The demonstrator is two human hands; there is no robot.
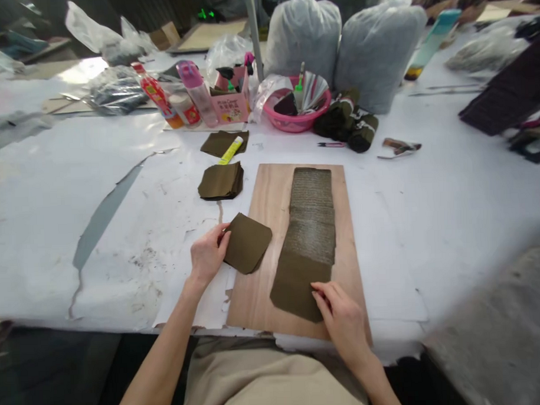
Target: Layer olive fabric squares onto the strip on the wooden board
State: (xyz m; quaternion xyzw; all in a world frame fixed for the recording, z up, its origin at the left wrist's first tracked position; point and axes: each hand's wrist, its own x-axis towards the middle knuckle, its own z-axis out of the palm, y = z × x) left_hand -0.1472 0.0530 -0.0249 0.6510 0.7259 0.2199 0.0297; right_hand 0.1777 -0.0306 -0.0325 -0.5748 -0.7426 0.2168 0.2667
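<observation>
My left hand (pixel 210 252) pinches a few dark olive fabric pieces (pixel 248 243) by their left corner, over the left edge of a wooden board (pixel 262 291). On the board lies an overlapping row of similar pieces; the upper ones (pixel 312 210) look greyish and streaked on top. At the near end of that row is a smooth olive fabric piece (pixel 299 284). My right hand (pixel 340 312) has thumb and forefinger closed at this piece's right edge.
A stack of olive pieces (pixel 220 180) sits left of the board, with a yellow tube (pixel 231 150) behind it on more pieces. Farther back stand a pink basin (pixel 294 123), bottles, a pink box (pixel 232 106) and stuffed plastic bags (pixel 304 39). Small pink-handled snips (pixel 331 145) lie nearby.
</observation>
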